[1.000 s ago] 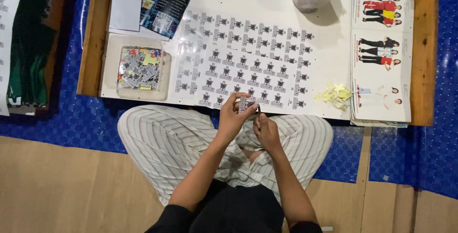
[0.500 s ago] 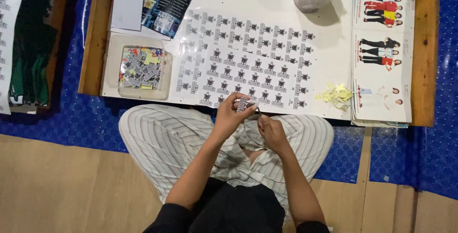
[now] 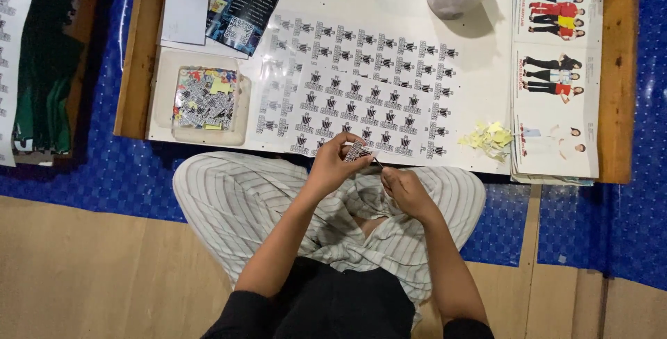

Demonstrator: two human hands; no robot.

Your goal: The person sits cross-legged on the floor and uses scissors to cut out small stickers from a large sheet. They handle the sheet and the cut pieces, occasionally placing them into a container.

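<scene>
We're pinching a sticker [image 3: 359, 150] in our left hand [image 3: 332, 167] so our right hand [image 3: 404, 189], clenched on a thin tool [image 3: 379, 163], can pick at it

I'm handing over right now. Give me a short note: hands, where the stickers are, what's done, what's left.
Left hand: pinches one small sticker at the table's near edge.
Right hand: holds a thin tool, too small to identify, by that sticker.
Sticker sheet: flat on the table, most rows full.
Tray: left of the sheet, holds a pile of loose stickers.
Scraps: yellow pile right of the sheet.
Left: most of the sheet.
</scene>
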